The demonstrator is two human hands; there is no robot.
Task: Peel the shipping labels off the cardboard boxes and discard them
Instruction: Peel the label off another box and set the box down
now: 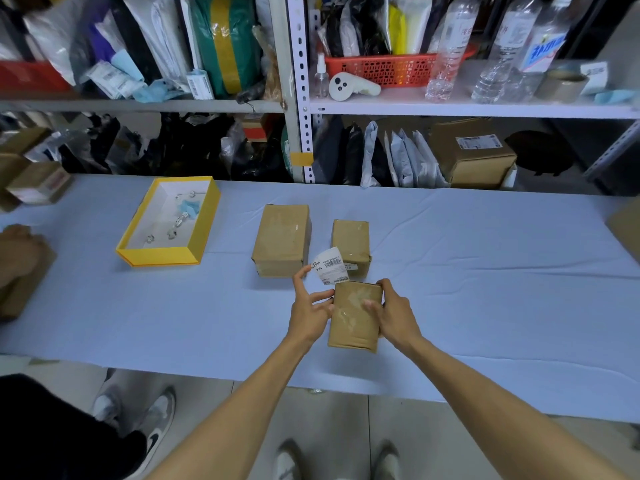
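My right hand [393, 315] grips the small box [353, 318] at the lower centre of the frame, over the table [485, 271]. My left hand [310, 304] has its fingers spread. One raised fingertip meets the half-peeled label [329, 266] curling up from the box's far edge, but I cannot tell if it pinches. A bigger box [282, 240] stands just behind, and a yellow tray [159, 259] lies further left.

A table [485, 289] under pale blue cloth. On it — a yellow tray [159, 259] left, a big box [282, 240] and a small box [349, 239] side by side mid-table, a third box [38, 183] far left.
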